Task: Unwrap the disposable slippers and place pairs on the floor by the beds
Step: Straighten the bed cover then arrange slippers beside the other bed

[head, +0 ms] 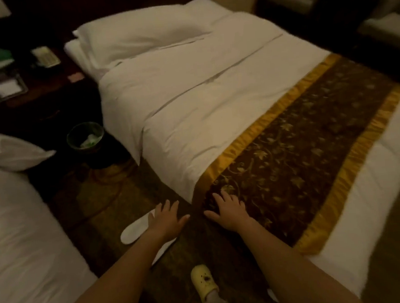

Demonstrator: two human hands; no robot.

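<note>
Two white disposable slippers lie on the patterned carpet between the beds. One slipper shows left of my left forearm; the second slipper peeks out from under that forearm. My left hand hovers above them with fingers spread and holds nothing. My right hand is open, fingers spread, over the edge of the brown and gold bed runner on the right bed. Whether it touches the runner I cannot tell.
A second white bed fills the left side. A dark waste bin with scraps stands by the nightstand, which carries a phone and trays. My yellow clog stands on the carpet below. Armchairs sit at the far right.
</note>
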